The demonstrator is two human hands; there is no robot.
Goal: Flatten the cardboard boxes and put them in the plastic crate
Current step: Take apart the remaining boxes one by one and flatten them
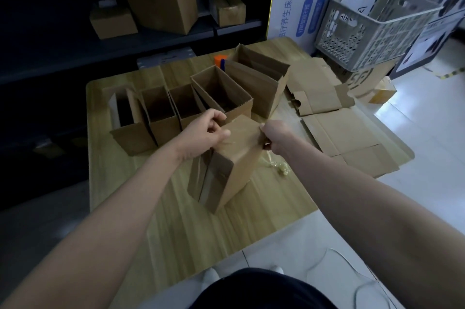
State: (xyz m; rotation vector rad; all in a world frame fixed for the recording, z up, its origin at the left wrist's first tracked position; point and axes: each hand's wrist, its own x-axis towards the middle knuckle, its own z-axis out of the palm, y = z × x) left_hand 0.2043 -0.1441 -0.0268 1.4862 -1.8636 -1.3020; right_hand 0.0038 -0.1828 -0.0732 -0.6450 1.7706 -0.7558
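Both hands pinch the box at bench centre: left hand at its 10 o'clock corner, right hand at 2 o'clock. Crate sits at 2 o'clock, well apart.

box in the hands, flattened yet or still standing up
Still standing, not flattened: the box keeps its full shape on the table, left hand and right hand gripping its top.

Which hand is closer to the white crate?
Right. The right hand pinches the box on the side toward the crate. The left hand grips the box's other side, farther away.
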